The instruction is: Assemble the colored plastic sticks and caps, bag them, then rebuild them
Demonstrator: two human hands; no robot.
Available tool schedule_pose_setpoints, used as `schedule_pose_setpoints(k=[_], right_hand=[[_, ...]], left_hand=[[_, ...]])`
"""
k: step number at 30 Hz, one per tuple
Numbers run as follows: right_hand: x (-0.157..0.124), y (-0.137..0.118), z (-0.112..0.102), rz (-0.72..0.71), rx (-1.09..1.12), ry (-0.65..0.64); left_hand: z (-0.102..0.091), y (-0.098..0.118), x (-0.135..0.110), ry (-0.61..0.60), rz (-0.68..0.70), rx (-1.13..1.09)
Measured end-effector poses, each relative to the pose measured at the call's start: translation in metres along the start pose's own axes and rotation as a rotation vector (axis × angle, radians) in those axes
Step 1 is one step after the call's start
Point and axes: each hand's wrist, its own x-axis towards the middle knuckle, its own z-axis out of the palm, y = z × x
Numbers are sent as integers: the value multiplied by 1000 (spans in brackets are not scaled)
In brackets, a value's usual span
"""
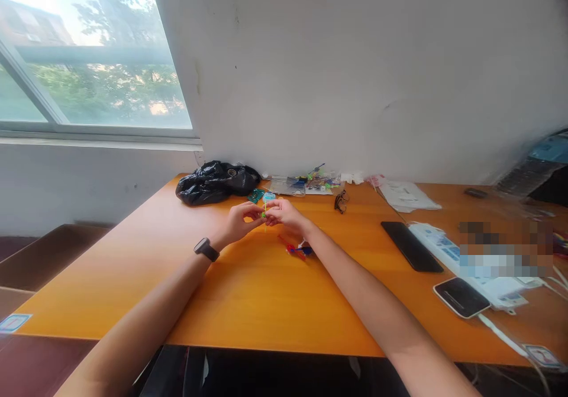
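My left hand point(241, 222) and my right hand point(287, 215) meet above the middle of the wooden table point(248, 284). Fingertips of both are pinched on a small yellow-green plastic piece point(264, 215), from which a thin bar sticks up and down; its exact kind is too small to make out. A dark watch is on my left wrist. Close to my right wrist, a red and blue plastic piece point(297, 250) lies on the table, partly beside the forearm. Just behind my fingers are a light blue item point(268, 196) and a teal item point(255, 195).
A black plastic bag point(217, 182) sits at the back left. Along the wall lie clear packets with coloured plastic parts point(322, 179). Glasses point(341, 202), a white bag point(408, 195), a black phone point(410, 246), a white-edged device point(461, 297) and a power strip point(437, 240) with cables are rightward.
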Motion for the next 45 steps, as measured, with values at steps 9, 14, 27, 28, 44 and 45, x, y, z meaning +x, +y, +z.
schedule_pose_setpoints(k=[9,14,27,28,44,45], right_hand=[[1,3,-1,-82,-146,-100],[-2,2,5,-99,-257,-103],[-20,-39,-36,145,-1142,-104],[-23,-44,-34,184,-1183,-191],[-15,-36,-16,-45,-482,-117],[-14,-34,-14,-49,-403,-68]], left_hand=[[1,3,-3,-56,-84,-73],[-1,5,-1,-93,-136,-207],[-7,-19,-5,-193,-242,30],[-8,-18,-6,-195,-234,41],[-2,6,-4,133,-17,82],[0,12,-4,119,18,65]])
